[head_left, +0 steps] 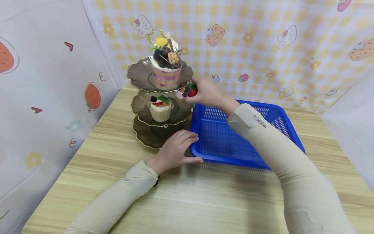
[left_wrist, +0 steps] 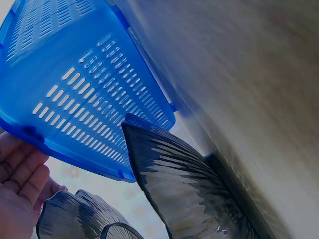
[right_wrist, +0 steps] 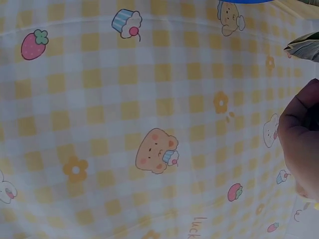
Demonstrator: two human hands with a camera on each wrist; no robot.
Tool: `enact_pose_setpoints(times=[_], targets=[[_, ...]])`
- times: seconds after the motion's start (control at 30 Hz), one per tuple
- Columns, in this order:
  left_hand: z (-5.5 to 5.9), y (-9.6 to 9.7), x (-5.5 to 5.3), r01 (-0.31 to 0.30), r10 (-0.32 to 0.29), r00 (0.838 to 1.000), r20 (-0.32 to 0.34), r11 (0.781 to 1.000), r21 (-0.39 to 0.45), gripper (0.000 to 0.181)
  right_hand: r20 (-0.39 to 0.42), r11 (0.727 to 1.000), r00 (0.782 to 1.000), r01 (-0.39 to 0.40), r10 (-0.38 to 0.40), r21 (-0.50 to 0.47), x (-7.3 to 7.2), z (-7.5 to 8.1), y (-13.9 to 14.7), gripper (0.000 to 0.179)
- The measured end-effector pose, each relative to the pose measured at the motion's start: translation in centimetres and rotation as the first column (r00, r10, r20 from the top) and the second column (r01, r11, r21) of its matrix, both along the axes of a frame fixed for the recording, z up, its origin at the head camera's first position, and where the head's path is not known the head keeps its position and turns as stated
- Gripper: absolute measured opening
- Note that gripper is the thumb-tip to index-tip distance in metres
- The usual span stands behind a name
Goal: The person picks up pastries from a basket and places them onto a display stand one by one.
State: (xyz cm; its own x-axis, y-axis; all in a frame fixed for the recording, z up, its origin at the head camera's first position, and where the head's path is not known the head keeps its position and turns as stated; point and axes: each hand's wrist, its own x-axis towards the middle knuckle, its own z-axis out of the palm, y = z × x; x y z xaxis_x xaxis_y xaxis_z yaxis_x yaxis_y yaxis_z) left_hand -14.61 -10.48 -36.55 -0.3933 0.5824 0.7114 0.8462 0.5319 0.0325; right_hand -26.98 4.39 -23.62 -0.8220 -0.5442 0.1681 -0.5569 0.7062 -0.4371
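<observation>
A three-tier cake stand (head_left: 140,112) with brown, gold-edged scalloped plates stands on the left. My right hand (head_left: 208,92) grips a small cupcake (head_left: 191,90) topped with red fruit and a dark piece, by the right edge of the middle plate. Its base is hidden by my fingers and the top plate. A fruit-topped cupcake (head_left: 160,109) sits on the middle plate. On the top plate is a layered dessert cup (head_left: 166,74), with another yellow-topped dessert partly hidden behind. My left hand (head_left: 175,149), fingers extended, touches the near-left corner of a blue plastic basket (head_left: 233,139).
The slotted basket lies right of the stand on a wooden table (head_left: 187,201). A yellow checked cloth (head_left: 263,48) with cartoon prints hangs behind, and a white printed cloth (head_left: 52,81) hangs at the left. In the left wrist view, a stand plate (left_wrist: 169,174) is close to the basket's side.
</observation>
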Motion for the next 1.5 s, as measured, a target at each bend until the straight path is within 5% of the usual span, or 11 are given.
enact_pose_setpoints(times=[0.67, 1.13, 1.5], targets=[[-0.1, 0.0, 0.1, -0.007, 0.007, 1.0, -0.003, 1.0, -0.006, 0.067, -0.117, 0.99, 0.993, 0.023, -0.006, 0.139, 0.0, -0.7, -1.4, 0.037], [-0.1, -0.1, 0.1, -0.006, 0.006, 1.0, -0.002, 1.0, -0.015, 0.067, 0.013, 0.999, 1.0, -0.019, 0.018, 0.033, -0.3, -0.8, -1.5, 0.05], [-0.1, -0.1, 0.2, -0.01, 0.01, 1.0, -0.008, 1.0, -0.006, 0.067, 0.057, 1.0, 0.998, 0.009, -0.009, 0.015, -0.6, -0.9, -1.9, 0.042]])
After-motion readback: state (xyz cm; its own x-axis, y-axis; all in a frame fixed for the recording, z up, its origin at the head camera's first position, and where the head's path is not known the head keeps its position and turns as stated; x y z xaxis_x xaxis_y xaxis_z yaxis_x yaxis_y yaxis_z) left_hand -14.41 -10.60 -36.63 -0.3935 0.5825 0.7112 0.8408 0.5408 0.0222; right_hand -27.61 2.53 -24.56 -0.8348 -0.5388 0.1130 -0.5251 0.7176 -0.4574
